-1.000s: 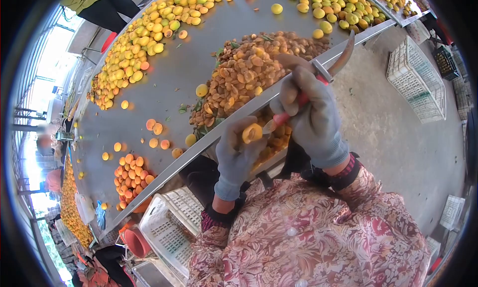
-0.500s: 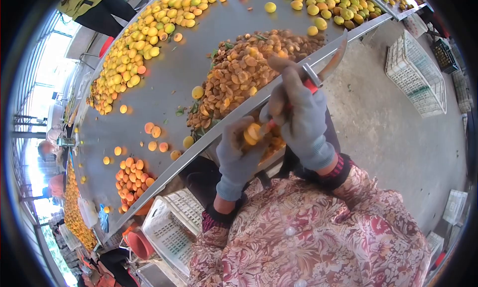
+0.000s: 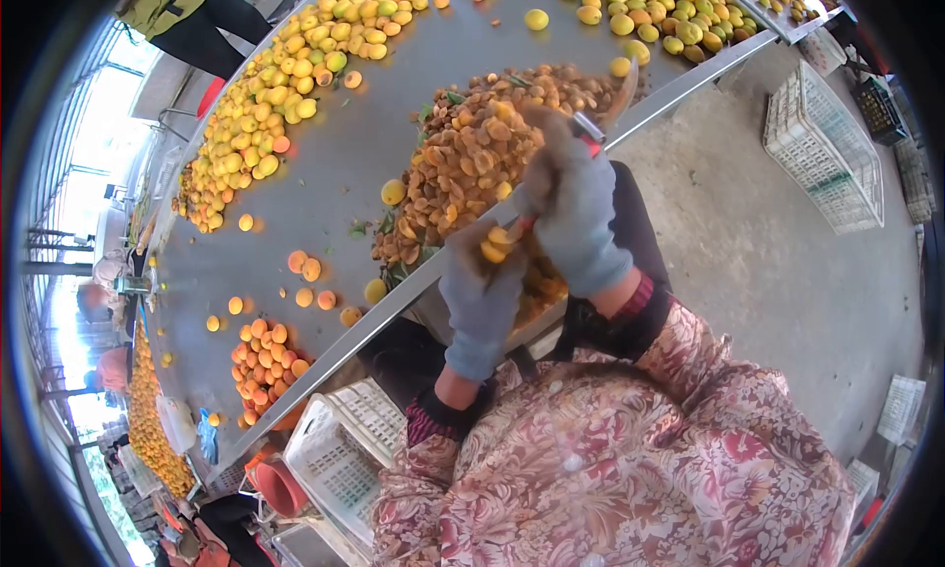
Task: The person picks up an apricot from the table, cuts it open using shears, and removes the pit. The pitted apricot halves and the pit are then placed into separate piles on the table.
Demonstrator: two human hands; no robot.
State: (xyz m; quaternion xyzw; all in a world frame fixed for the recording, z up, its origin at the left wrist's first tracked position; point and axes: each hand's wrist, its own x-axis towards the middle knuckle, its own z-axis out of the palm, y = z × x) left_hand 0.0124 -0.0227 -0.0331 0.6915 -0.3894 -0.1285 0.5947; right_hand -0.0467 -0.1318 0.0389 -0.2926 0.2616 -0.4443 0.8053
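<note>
My left hand (image 3: 478, 296), in a soiled grey glove, is closed around an orange-yellow apricot (image 3: 495, 246) at the table's near edge. Gripped in my gloved right hand (image 3: 576, 208) is a knife (image 3: 622, 99) with red on its handle and a curved blade pointing up and away. The red lower end of the knife meets the apricot between my hands; fingers hide part of the contact. Just beyond both hands lies a heap of brownish apricot pits (image 3: 472, 154). Below them, partly covered, a container holds orange apricot pieces (image 3: 541, 289).
The metal table (image 3: 335, 222) carries yellow apricots (image 3: 285, 99), greener ones (image 3: 679, 21) and a small orange pile (image 3: 264, 360). White plastic crates stand at lower left (image 3: 340, 454) and right on the floor (image 3: 822, 149). Another person (image 3: 182, 11) stands across the table.
My right hand and the knife have moved left and slightly down, closer to the left hand. The blade now overlaps the table's edge. My left hand still holds the apricot.
</note>
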